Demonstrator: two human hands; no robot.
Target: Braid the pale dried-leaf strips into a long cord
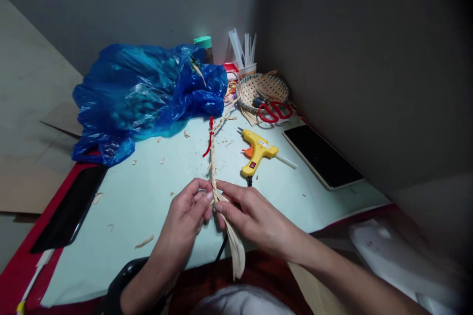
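A thin braid of pale dried husk strips [213, 170] runs away from me up the middle of the table. Its far end is tied with a red cord [211, 135]. My left hand [192, 204] pinches the braid from the left, thumb and fingers closed at its near end. On the other side, my right hand [240, 206] grips the same spot, with thumb and forefinger on the strips. A wide loose strip [236, 253] hangs from below the right hand past the table's front edge. The fingertips partly hide the crossing strips.
A yellow glue gun [258, 150] lies right of the braid, near a black-screened tablet [323, 155]. Behind are red-handled scissors [273, 110], a woven basket [254, 86] and a cup of glue sticks [248, 69]. A blue plastic bag [148, 93] fills the back left; a dark device [70, 206] lies left.
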